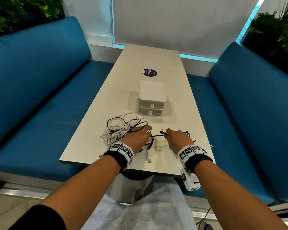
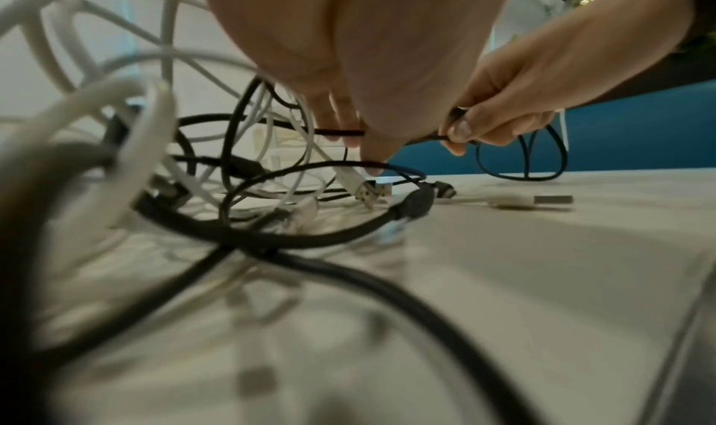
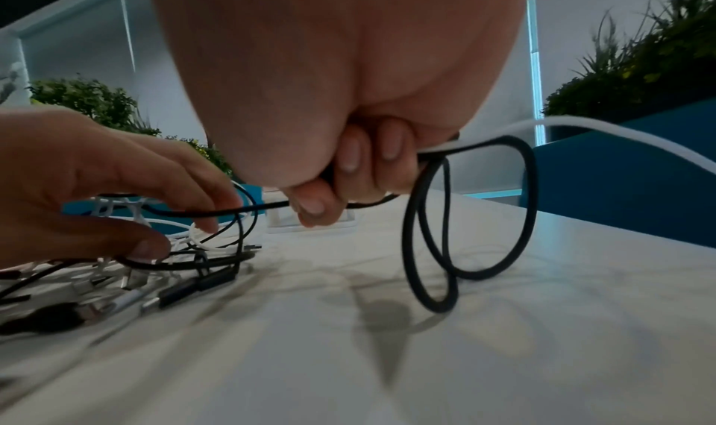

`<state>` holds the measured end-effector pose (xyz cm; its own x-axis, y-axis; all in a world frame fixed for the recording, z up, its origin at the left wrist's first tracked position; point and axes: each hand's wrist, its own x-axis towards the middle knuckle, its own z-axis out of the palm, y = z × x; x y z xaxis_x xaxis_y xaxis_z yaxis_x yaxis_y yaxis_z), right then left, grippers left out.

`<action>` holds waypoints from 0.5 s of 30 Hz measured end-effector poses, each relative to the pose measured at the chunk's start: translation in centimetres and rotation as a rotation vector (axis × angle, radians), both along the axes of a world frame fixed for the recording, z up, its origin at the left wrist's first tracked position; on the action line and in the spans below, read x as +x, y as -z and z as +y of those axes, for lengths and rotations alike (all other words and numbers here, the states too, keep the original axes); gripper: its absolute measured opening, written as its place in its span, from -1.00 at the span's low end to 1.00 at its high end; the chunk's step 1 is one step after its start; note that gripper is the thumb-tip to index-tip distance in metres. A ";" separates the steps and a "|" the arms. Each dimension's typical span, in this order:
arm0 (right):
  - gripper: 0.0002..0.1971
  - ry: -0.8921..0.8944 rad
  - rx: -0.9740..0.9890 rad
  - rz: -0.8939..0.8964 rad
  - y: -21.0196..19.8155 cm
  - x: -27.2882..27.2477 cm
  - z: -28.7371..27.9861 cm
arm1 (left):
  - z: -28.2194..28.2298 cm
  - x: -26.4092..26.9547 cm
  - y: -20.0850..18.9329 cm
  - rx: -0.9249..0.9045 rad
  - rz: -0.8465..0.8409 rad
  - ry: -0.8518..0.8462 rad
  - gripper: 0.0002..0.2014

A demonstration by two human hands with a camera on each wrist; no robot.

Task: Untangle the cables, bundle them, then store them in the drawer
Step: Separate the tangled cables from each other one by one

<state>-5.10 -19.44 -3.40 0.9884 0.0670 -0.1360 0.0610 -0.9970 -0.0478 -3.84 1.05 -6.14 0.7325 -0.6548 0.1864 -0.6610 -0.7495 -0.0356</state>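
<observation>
A tangle of white and black cables [image 1: 121, 128] lies on the near left of the beige table [image 1: 140, 60]. My left hand [image 1: 147, 130] rests over its right edge with fingers loosely spread. Its fingertips [image 3: 217, 217] touch a taut black cable [image 1: 156, 135], and the thumb presses a black lead on the table. My right hand [image 1: 167, 132] grips that black cable gathered in loops [image 3: 409, 238], plug ends sticking out past its fingers. A white cable [image 3: 581, 124] also runs through this fist. Behind the tangle stands a white two-drawer box [image 1: 151, 98], both drawers shut.
Blue benches [image 1: 40, 97] flank the table on both sides. A purple round sticker [image 1: 150, 72] lies beyond the drawer box. Loose plugs, among them a white USB plug [image 2: 542, 200], lie between my hands. The table's near edge [image 1: 123, 168] is just under my wrists.
</observation>
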 end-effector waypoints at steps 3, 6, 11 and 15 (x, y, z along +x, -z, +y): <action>-0.75 0.014 0.008 -0.012 -0.1 0.0 -0.1 | 0.6 -0.3 -0.2 -0.001 -0.060 0.008 -0.50; -0.75 0.020 -0.033 0.010 -0.1 -0.1 -0.7 | 1.3 0.3 -0.4 -0.029 -0.053 -0.051 -0.49; -0.76 0.076 -0.128 0.020 0.1 -0.4 -3.1 | 2.8 0.8 -0.7 0.082 -0.099 -0.164 -0.65; -0.79 0.171 -0.127 0.075 0.4 -0.5 -3.8 | 2.2 0.6 -0.7 0.116 -0.080 -0.177 -0.78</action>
